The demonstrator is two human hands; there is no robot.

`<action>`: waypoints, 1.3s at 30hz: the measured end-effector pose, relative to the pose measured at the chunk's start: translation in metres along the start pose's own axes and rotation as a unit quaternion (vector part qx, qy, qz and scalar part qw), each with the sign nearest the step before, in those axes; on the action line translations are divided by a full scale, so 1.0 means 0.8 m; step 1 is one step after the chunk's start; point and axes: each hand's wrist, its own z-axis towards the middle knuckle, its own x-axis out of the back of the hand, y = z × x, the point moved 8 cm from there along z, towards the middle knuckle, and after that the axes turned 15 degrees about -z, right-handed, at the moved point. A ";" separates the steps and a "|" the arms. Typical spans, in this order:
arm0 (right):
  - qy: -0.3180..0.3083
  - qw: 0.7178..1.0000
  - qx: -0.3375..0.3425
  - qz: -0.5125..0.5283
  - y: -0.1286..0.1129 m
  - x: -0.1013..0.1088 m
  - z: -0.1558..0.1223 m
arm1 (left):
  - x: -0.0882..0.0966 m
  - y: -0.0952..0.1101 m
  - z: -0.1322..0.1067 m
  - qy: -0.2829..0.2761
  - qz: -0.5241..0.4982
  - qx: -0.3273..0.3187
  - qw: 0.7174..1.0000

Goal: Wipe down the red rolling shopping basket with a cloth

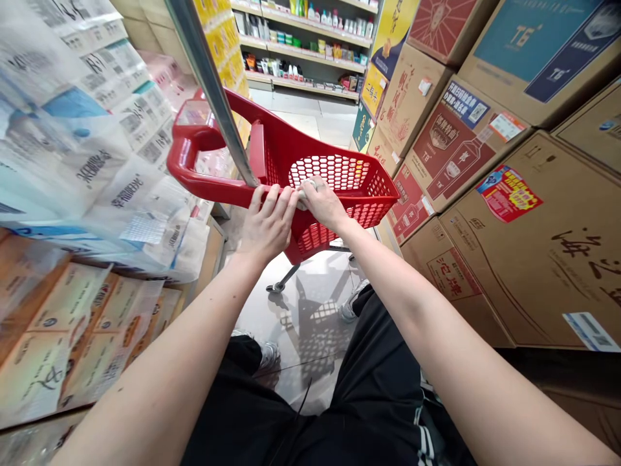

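Note:
A red plastic shopping cart (233,191) with a perforated basket stands before me, its looped handle at the left. My left hand (268,220) lies over the cart's near rim, fingers curled across the top edge. Right beside it, my right hand (324,202) presses a small crumpled white cloth (303,194) against the same rim. Most of the cloth is hidden under the fingers. A metal pole (213,84) rises from the cart near my left fingertips and slants up to the left.
Stacked cardboard cartons (524,239) wall the right side. Wrapped paper packs (111,188) and orange packages (82,323) are piled at left. Beyond the cart, shelves (310,52) hold bottles and jars. Tiled floor (310,356) shows between my feet, with one cart wheel (275,288) on it.

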 end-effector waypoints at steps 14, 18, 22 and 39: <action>-0.151 0.973 -0.137 -0.106 0.113 -0.029 -0.058 | 0.005 0.004 -0.001 -0.003 0.007 0.003 1.000; -0.143 0.975 -0.130 -0.113 0.101 -0.026 -0.061 | 0.014 0.003 -0.003 -0.010 0.011 -0.004 1.000; -0.137 0.977 -0.120 -0.114 0.093 -0.021 -0.072 | 0.025 0.000 -0.017 -0.026 0.014 -0.025 0.999; -0.138 0.978 -0.104 -0.114 0.083 -0.013 -0.078 | 0.107 -0.080 -0.018 0.042 0.071 0.154 0.985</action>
